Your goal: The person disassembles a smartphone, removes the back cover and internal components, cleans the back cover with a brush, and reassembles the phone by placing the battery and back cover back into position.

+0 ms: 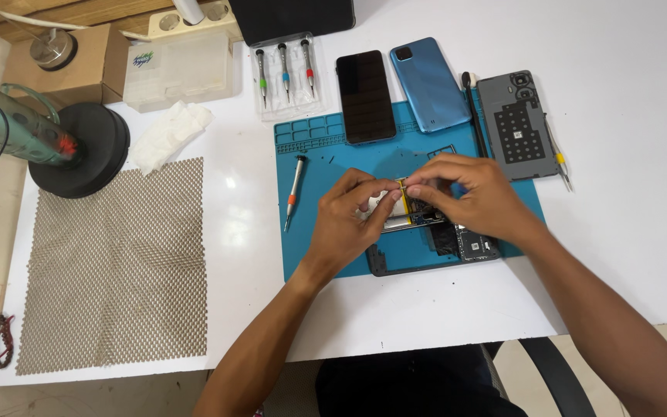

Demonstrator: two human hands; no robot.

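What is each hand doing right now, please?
Left hand: fingers pinched on a small yellow strip over the opened phone.
Right hand: fingers pinched at the same strip; whether it actually grips it cannot be told.

work mat (326,166): teal | back cover (429,83): blue | mesh sheet (117,266): grey-brown honeycomb | screen (365,96): black

Bright even light, soft shadows, sharp focus

Both hands hide much of the opened phone (434,251); the dark tablet (291,19) is cut off at the top.
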